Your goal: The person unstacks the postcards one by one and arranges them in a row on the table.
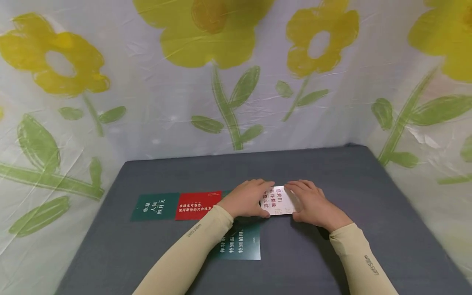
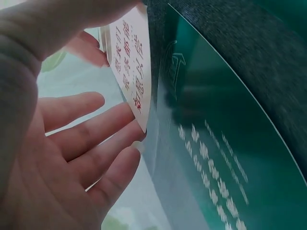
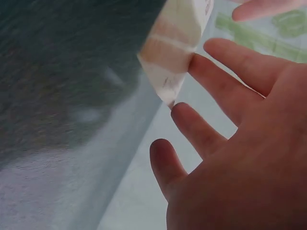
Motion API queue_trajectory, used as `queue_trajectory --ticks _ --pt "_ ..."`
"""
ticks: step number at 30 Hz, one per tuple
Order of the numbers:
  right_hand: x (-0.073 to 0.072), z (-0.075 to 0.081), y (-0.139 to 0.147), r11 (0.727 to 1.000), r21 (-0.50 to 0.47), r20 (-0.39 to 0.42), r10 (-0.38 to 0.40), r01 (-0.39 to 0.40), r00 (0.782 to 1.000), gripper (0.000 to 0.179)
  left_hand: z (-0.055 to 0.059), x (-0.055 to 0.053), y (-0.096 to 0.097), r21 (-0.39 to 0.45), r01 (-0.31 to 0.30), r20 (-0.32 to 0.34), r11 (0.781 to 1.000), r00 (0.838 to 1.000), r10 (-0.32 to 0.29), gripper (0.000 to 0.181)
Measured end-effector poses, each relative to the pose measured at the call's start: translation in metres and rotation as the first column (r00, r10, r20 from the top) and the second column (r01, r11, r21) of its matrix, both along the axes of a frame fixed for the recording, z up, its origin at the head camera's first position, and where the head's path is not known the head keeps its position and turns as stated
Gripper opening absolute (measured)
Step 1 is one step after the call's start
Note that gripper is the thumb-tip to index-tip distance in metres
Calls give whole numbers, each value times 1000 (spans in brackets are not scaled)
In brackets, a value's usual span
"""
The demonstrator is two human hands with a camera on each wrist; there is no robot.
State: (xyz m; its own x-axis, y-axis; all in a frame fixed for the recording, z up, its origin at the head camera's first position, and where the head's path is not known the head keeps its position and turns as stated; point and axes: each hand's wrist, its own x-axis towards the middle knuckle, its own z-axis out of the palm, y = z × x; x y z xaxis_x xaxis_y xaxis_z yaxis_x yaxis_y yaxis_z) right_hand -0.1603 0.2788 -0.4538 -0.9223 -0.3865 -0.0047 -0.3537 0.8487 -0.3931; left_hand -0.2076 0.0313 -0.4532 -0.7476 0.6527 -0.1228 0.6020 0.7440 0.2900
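Between both hands is a pale pinkish-white card (image 1: 282, 200) with red writing. My left hand (image 1: 244, 199) holds its left end, thumb at the near edge and fingers at the far edge. At the right end, my right hand (image 1: 315, 205) grips the card in the same way. The left wrist view has the card (image 2: 132, 62) raised over the dark surface, beside a green card (image 2: 216, 96) with white writing. In the right wrist view, fingertips (image 3: 196, 62) meet the edge of the card (image 3: 170, 43). Part of its left end is hidden by the left hand.
A dark green card (image 1: 155, 207) and a red card (image 1: 197, 205) lie side by side on the grey table (image 1: 110, 254). Nearer, a teal-green card (image 1: 248, 243) is partly covered by the left forearm. A curtain with yellow flowers (image 1: 236, 102) hangs behind.
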Motion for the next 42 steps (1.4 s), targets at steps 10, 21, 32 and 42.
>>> queue_trajectory --ticks 10,21,32,42 --pt "-6 -5 11 999 -29 56 -35 36 998 88 -9 -8 17 10 0 40 1000 999 0 96" --pt "-9 -12 12 998 -8 92 -54 55 994 91 -13 -11 20 15 11 71 1000 997 -12 97" --pt "-10 -13 11 997 -5 102 -74 75 992 91 -11 -10 19 28 -5 84 1000 996 2 94" --pt "-9 -13 11 997 -6 122 -77 78 990 91 -10 -10 20 5 2 96 1000 995 -2 93"
